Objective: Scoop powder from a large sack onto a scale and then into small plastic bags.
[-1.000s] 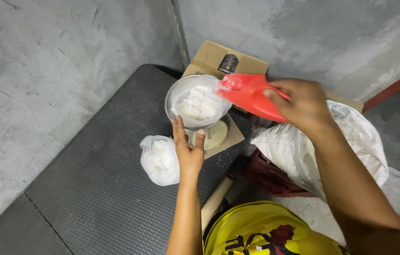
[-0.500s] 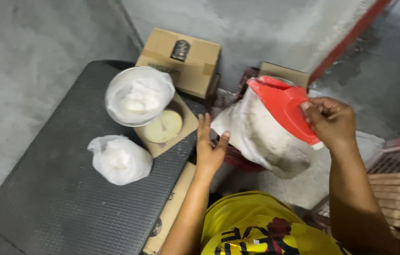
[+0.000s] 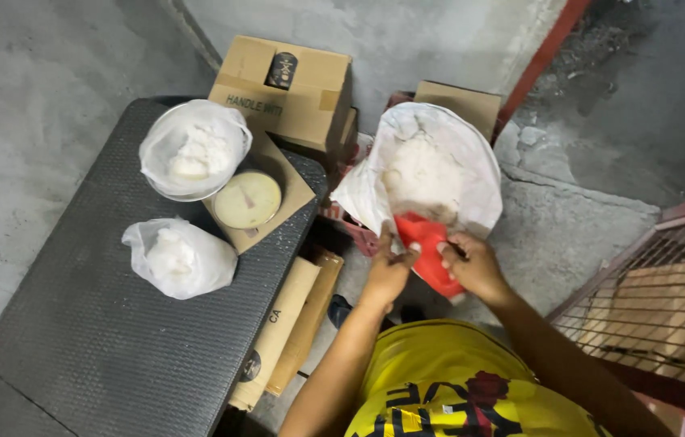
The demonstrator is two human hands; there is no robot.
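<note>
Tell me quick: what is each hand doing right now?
Left hand: closed on the rim of the big white sack.
Right hand: closed on the red scoop at the sack's mouth.

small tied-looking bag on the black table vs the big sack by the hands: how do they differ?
The small bag lies closed on the black table, untouched; the big sack stands off the table with its mouth open, powder showing. The small bag is much smaller than the big sack. A red scoop sits at the big sack's mouth, with the left hand and right hand on it; nothing touches the small bag. Both are pale plastic holding white powder.
</note>
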